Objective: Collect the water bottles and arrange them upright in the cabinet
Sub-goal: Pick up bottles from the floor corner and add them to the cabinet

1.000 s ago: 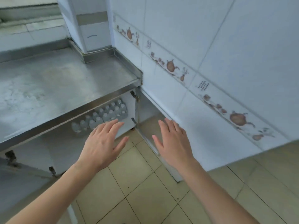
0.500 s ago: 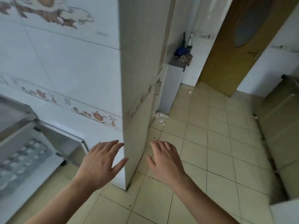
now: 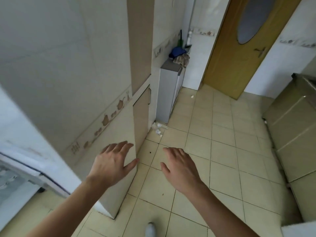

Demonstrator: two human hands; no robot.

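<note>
Head view: left hand point(image 3: 112, 165) and right hand point(image 3: 179, 165) spread, holding nothing; loose bottles point(image 3: 158, 128) beside the grey cabinet point(image 3: 168, 94) could roll away if grabbed carelessly.

A tiled room seen from above at an angle. Pale cream square floor tiles point(image 3: 201, 151) with dark grout fill the lower right. A white tiled wall corner point(image 3: 119, 117) juts forward at centre, with a band of brown teapot motifs point(image 3: 109, 117) running across it. Toward 12 o'clock a narrow grey cabinet point(image 3: 168, 93) stands against the wall, with blue and beige cloths point(image 3: 179, 54) heaped on top. At 1 o'clock is a yellow-brown wooden door point(image 3: 239, 48) with an oval frosted pane point(image 3: 253, 17) and a lever handle point(image 3: 260, 51). At 3 o'clock stands a beige chest of drawers point(image 3: 294, 127). Soft, even daylight.
</note>
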